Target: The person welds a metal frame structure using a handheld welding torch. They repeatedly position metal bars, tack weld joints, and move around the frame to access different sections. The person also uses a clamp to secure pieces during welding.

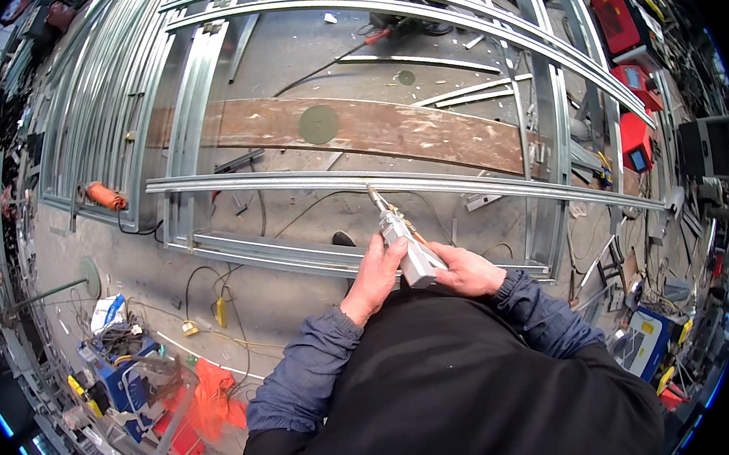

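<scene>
Currently both hands, left hand (pixel 374 272) and right hand (pixel 470 270), fingers wrapped tight round the welding torch (pixel 405 243); nozzle touching the steel rail (pixel 308 180). Likely mid-seam; next needs steady tracking along the rail.

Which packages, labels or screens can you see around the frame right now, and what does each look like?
Red machine case: upper right, boxy, dark front panel.
Two smaller red units: right edge, each with a small bluish screen.
White-and-blue packet: floor at lower left, crumpled.
Grey machine: lower right, yellow label on top.
</scene>
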Action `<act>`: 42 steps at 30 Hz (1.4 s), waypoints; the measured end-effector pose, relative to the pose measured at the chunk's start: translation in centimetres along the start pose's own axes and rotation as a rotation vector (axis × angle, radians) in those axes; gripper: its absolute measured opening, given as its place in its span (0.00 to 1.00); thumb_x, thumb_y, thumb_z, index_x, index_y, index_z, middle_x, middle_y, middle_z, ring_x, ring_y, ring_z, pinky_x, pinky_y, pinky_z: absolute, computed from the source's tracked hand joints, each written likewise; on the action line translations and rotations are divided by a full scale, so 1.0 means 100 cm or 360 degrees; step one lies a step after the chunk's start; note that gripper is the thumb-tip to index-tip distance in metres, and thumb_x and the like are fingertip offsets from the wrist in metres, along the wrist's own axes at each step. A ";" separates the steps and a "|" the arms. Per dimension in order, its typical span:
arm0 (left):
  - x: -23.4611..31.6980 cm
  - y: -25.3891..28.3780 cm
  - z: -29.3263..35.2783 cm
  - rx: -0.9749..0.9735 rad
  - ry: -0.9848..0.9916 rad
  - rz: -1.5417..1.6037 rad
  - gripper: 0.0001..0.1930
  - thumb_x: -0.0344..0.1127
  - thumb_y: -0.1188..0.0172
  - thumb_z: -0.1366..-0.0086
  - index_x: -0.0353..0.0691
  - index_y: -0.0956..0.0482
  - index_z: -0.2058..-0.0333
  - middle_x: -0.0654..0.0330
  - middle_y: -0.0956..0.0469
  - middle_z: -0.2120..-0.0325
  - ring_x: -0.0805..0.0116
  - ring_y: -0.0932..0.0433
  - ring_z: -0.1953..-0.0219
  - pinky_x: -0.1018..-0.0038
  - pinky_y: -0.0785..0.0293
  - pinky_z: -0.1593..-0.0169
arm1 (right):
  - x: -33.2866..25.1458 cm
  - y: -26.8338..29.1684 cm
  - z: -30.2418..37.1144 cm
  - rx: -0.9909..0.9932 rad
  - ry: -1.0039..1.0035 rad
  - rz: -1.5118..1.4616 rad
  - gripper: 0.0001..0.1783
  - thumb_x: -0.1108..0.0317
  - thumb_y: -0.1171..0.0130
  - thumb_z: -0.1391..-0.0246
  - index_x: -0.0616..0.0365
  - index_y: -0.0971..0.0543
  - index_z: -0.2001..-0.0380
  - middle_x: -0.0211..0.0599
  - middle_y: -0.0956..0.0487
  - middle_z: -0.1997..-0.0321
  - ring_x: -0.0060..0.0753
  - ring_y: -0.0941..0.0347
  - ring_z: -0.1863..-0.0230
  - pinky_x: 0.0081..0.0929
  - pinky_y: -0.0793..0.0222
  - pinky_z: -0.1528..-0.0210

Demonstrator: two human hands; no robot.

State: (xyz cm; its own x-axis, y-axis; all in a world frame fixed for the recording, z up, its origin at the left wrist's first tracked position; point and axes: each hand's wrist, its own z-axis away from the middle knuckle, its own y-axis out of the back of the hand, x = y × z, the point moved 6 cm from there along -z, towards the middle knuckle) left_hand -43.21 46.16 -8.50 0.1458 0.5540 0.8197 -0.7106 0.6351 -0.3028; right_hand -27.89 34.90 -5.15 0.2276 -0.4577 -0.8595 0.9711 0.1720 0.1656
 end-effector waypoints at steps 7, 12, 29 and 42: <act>0.012 0.048 -0.002 -0.0051 -0.0162 0.0001 0.27 0.48 0.49 0.16 0.35 0.30 0.29 0.59 0.16 0.55 0.69 0.17 0.54 0.73 0.23 0.42 | -0.085 0.044 -0.017 -0.0115 -0.0101 -0.0937 0.28 0.60 0.42 0.25 0.60 0.31 0.29 0.30 0.22 0.55 0.22 0.22 0.61 0.25 0.22 0.57; 0.046 0.146 -0.034 0.0667 -0.0773 -0.1676 0.35 0.40 0.28 0.37 0.39 0.26 0.33 0.46 0.27 0.36 0.44 0.28 0.33 0.54 0.30 0.30 | -0.175 0.094 -0.004 0.0097 0.0420 -0.1285 0.41 0.40 0.39 0.30 0.67 0.31 0.33 0.44 0.23 0.65 0.36 0.23 0.79 0.30 0.25 0.81; 0.098 0.240 -0.117 0.0367 -0.0806 -0.2574 0.28 0.40 0.20 0.46 0.48 0.14 0.45 0.64 0.16 0.47 0.63 0.20 0.40 0.48 0.39 0.23 | -0.235 0.249 -0.051 -0.0019 -0.0065 -0.0543 0.47 0.30 0.46 0.31 0.70 0.29 0.37 0.44 0.19 0.69 0.30 0.20 0.80 0.24 0.21 0.81; 0.099 0.229 -0.119 0.0475 -0.0595 -0.2485 0.30 0.32 0.21 0.49 0.44 0.15 0.44 0.59 0.17 0.44 0.53 0.21 0.37 0.55 0.30 0.26 | -0.003 0.207 -0.112 -0.1042 -0.1016 -0.1005 0.36 0.36 0.52 0.23 0.54 0.25 0.30 0.33 0.18 0.62 0.27 0.18 0.72 0.26 0.18 0.69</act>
State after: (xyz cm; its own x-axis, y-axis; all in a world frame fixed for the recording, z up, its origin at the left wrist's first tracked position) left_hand -49.85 72.59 -13.09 0.6764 -0.6721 0.3013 -0.1483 0.2764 0.9495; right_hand -8.66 48.39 -6.90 -0.1164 -0.9582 -0.2614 0.7429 0.0907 -0.6632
